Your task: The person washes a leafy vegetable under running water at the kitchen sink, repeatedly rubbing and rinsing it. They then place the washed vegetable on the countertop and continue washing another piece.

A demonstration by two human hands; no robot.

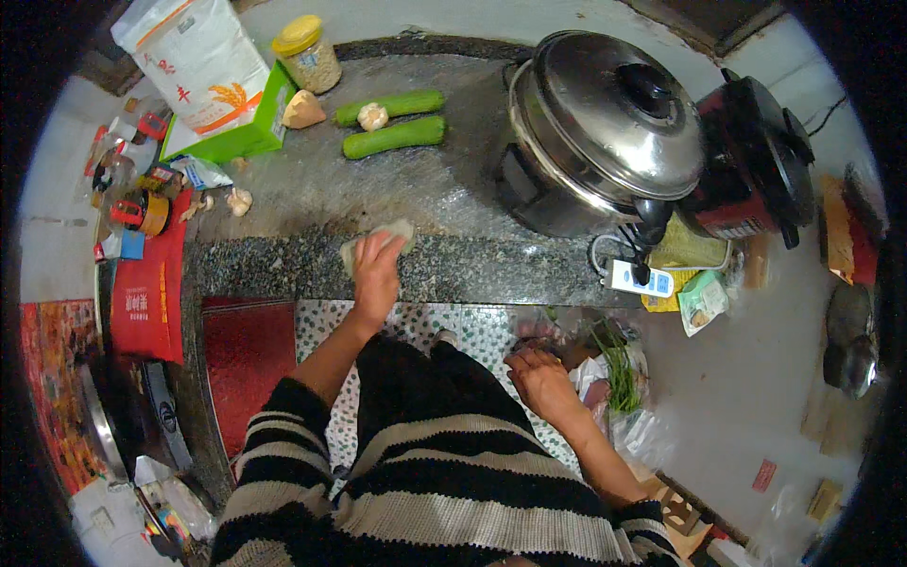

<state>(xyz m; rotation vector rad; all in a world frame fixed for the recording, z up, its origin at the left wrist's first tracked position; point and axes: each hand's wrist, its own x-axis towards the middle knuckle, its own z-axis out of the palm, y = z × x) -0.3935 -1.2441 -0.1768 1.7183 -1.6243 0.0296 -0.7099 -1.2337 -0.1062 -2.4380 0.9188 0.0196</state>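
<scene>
My left hand (377, 273) rests at the front edge of the dark stone countertop (482, 266), its fingers pressing on a pale, damp-looking cloth (402, 228). Nothing shows in my right hand (542, 383), which hangs below the counter level with its fingers loosely bent. Behind the cloth lie two green courgette-like vegetables (395, 138), a garlic bulb (373, 116) touching them. A cut, light brown root vegetable (303, 110) is to their left. Another garlic bulb (239, 202) sits nearer the left end.
A large steel steamer pot (602, 120) and a dark electric cooker (751, 163) stand on the right. In front of them is a power strip (641, 278). A white bag (191, 67), a yellow-lidded jar (312, 60) and several bottles crowd the left. Spring onions (620, 375) lie below right.
</scene>
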